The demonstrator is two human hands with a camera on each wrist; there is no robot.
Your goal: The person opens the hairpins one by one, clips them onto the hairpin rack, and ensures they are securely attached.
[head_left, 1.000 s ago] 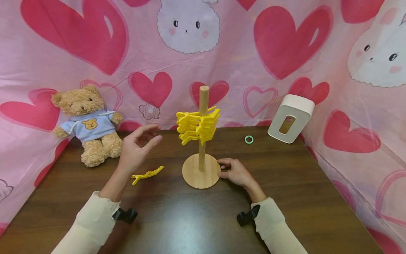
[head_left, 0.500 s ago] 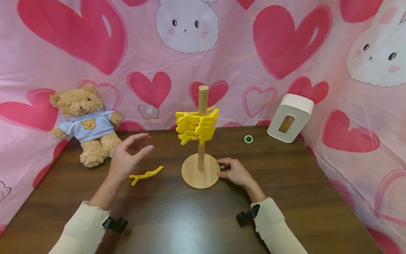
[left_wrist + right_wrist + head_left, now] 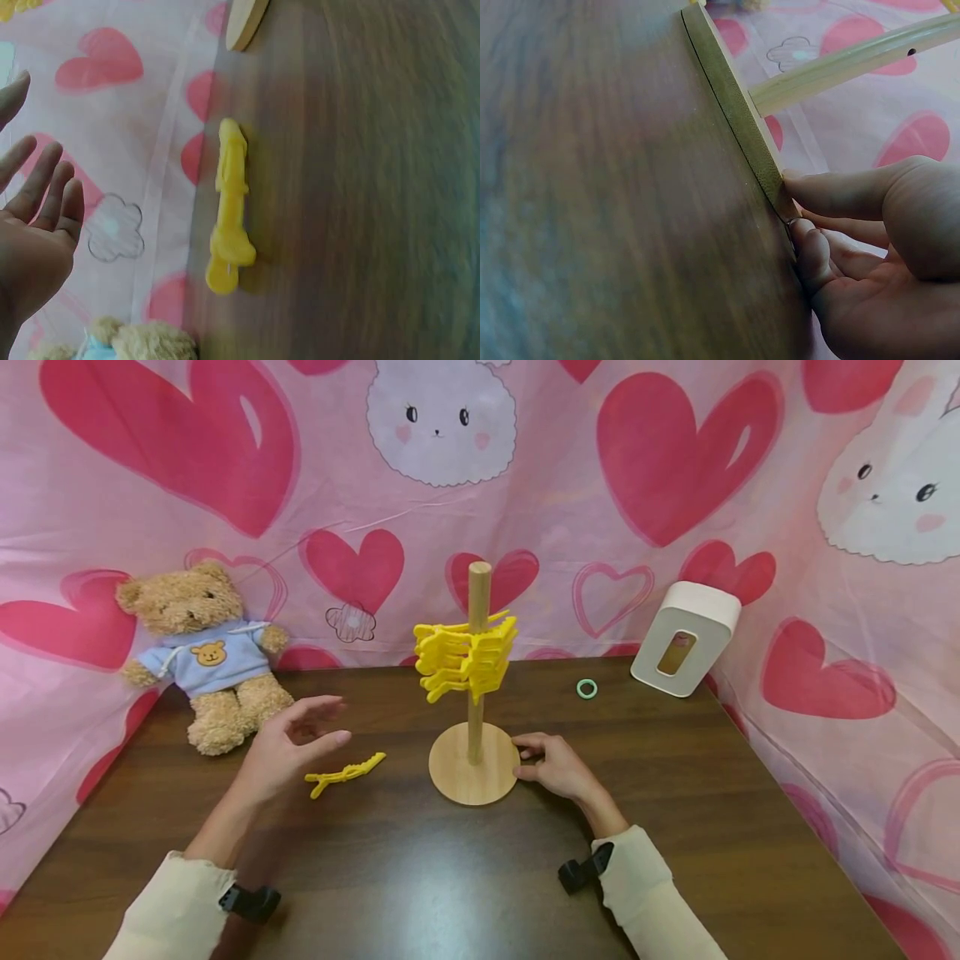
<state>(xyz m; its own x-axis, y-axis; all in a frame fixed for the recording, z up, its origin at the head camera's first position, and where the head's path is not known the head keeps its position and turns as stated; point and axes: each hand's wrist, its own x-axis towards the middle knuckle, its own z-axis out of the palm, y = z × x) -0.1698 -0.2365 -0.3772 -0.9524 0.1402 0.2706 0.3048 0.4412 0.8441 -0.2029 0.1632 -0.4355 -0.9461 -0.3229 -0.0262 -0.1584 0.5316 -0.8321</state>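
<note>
A wooden stand (image 3: 474, 785) with a round base and an upright post is at the middle of the table. Several yellow hair clips (image 3: 465, 656) are clustered around its post. One more yellow hair clip (image 3: 347, 772) lies on the table left of the base. Fingers spread and holding nothing, my left hand (image 3: 281, 743) hovers just left of this loose clip. In the left wrist view, the loose clip (image 3: 231, 202) shows apart from the hand. My right hand (image 3: 555, 767) pinches the right edge of the base; the right wrist view shows the thumb (image 3: 840, 193) on the rim and curled fingertips at its underside.
A teddy bear (image 3: 213, 652) in a blue hoodie sits at the back left against the pink heart-print cloth (image 3: 555, 510). Behind and right of the stand lies a small green ring (image 3: 587, 689). A white box with an oval opening (image 3: 697, 610) leans at the back right.
My left hand has moved left and down toward the near side, from beside the stand to beside the loose hair clip. The right hand stays on the base.
</note>
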